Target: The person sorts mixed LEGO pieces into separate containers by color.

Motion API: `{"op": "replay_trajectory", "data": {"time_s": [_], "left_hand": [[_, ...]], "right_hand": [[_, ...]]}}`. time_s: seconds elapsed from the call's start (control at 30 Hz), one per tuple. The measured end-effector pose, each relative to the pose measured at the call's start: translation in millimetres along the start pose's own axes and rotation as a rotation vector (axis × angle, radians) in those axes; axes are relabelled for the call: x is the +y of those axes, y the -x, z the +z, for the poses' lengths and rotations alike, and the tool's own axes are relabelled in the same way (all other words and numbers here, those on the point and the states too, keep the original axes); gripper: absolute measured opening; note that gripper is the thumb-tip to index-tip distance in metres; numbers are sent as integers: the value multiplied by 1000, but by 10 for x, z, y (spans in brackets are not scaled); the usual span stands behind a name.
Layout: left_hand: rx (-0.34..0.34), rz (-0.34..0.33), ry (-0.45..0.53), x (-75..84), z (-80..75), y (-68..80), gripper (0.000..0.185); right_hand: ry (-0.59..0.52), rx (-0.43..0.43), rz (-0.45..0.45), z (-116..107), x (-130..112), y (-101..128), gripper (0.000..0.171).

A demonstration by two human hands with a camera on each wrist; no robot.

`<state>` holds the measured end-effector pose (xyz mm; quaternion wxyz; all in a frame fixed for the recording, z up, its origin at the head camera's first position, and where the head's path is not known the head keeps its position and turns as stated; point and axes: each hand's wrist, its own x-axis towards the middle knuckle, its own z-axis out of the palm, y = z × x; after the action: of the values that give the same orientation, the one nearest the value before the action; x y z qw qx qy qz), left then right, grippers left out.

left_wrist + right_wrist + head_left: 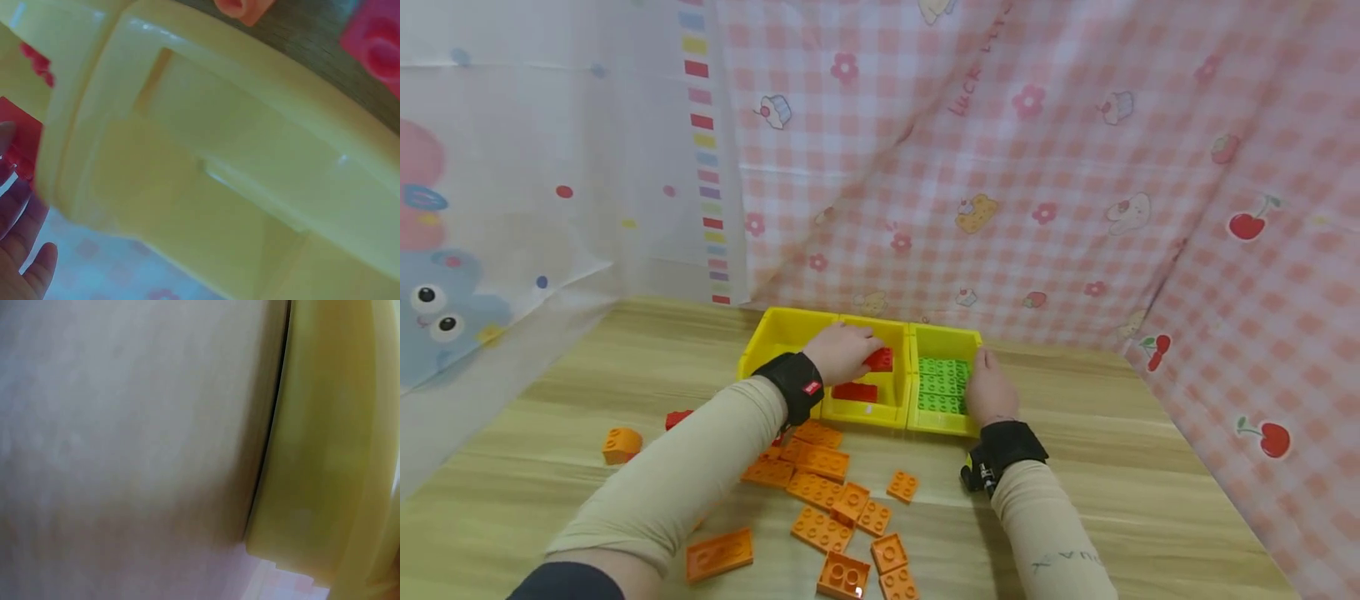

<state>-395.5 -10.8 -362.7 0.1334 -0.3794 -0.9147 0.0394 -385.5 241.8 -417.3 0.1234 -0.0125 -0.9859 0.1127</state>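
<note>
My left hand [841,354] reaches over the middle compartment of a row of yellow bins [891,417]. Its fingers hold a red brick [882,360], which the left wrist view shows partly behind the bin wall. A second red brick [855,392] lies on the floor of that compartment. On the right end of the row, my right hand [992,390] grips the side wall with its thumb at the rim; its fingers are hidden. Green bricks [942,385] lie in rows inside that right compartment. In the right wrist view only the bin's outer wall [312,450] shows, without the hand.
Loose orange bricks [822,529] are spread over the wooden table [1150,500] in front of the bins. A red brick [678,418] and a rounded orange brick [622,446] lie left, near my left forearm. Patterned cloth [1000,167] hangs behind the bins.
</note>
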Motion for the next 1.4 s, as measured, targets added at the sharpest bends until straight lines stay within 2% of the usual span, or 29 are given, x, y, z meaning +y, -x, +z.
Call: {"op": "replay_trajectory", "data": {"time_s": [0.17,0.43,0.67,0.77,0.93,1.07,1.2,1.4], "left_hand": [[-63,-67,0,-17,74,-82,34],[-176,-134,-14,-74,206,-135,24],[-197,-148,4,-79,283,-166,15],[-211,-163,35,-55,264,-183,11],[-279,-188,81,-7,148,-208,7],[-328,-206,120,-1,108,-238,10],[-359,-213,141,7,76,-256,6],[-400,-233,165,21,76,-288,16]], "right_hand": [[-5,-14,17,-6,-33,-11,52],[18,-16,7,-8,-38,-11,52],[17,-12,4,2,-7,-25,54],[25,-7,0,-1,5,-27,54],[34,-13,8,7,14,-25,55],[34,-24,18,1,-5,-12,55],[16,-39,28,-8,-23,-8,56],[-1,-57,39,-27,-22,-16,58]]}}
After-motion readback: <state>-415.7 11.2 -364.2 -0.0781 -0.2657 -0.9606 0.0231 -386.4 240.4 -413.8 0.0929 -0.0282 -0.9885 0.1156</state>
